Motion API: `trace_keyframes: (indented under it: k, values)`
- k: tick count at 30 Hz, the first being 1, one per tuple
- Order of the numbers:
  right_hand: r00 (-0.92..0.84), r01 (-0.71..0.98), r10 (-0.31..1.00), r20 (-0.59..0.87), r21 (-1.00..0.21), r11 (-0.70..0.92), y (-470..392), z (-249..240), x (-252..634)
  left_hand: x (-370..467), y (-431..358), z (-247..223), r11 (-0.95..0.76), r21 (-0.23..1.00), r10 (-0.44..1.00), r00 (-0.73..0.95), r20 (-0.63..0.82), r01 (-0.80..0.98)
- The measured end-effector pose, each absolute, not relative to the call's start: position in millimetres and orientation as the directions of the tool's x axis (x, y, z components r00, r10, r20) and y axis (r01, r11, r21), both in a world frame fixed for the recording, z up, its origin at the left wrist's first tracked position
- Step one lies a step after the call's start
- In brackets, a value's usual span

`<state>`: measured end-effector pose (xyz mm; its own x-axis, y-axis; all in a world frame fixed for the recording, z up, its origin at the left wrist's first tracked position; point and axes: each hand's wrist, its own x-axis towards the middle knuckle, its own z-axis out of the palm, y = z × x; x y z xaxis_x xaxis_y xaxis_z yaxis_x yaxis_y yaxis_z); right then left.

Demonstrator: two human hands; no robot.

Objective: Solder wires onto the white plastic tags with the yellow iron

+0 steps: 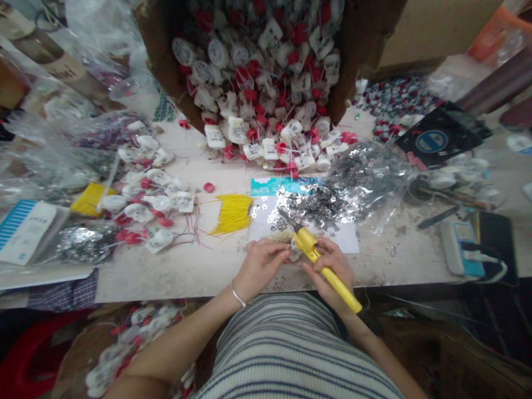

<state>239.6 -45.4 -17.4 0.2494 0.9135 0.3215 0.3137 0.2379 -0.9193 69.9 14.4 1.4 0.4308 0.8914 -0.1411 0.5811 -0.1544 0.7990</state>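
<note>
My right hand (pixel 332 267) grips a yellow soldering iron (pixel 318 257) whose dark tip points up and left over a white sheet (pixel 349 235). My left hand (pixel 261 263) pinches a small white part against the iron's yellow body at the table's near edge; the part is mostly hidden by my fingers. A silver bracelet circles my left wrist. A bundle of yellow wires (pixel 233 213) lies just left of the sheet. A heap of small silver metal pieces (pixel 332 194) spills from clear plastic just beyond my hands.
A tipped cardboard box (pixel 166 66) pours white and red parts (pixel 266 100) onto the table's far middle. More such parts (pixel 153 205) lie at left among plastic bags. A power strip (pixel 465 249) and phone (pixel 496 238) sit at right. A basket of parts (pixel 124 343) stands below.
</note>
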Motion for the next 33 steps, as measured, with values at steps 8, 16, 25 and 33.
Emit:
trace_keyframes:
  k: [8,16,25,33]
  values:
    - [0.015,0.509,0.908,0.418,-0.785,0.353,-96.6,-5.2,283.8,74.9,4.7,5.7,-0.43,0.532,0.872,0.488,0.036,0.729]
    - [-0.058,0.479,0.948,0.314,-0.824,0.302,-122.5,13.3,295.7,78.9,4.6,-4.2,-0.507,0.534,0.853,0.484,0.197,0.676]
    - [-0.128,0.551,0.935,0.332,-0.76,0.345,-116.6,9.4,295.3,80.8,6.3,0.7,-0.459,0.537,0.865,0.495,0.088,0.707]
    - [-0.017,0.559,0.924,0.382,-0.762,0.325,-116.3,12.4,292.0,83.3,6.9,0.0,-0.423,0.549,0.879,0.475,0.054,0.721]
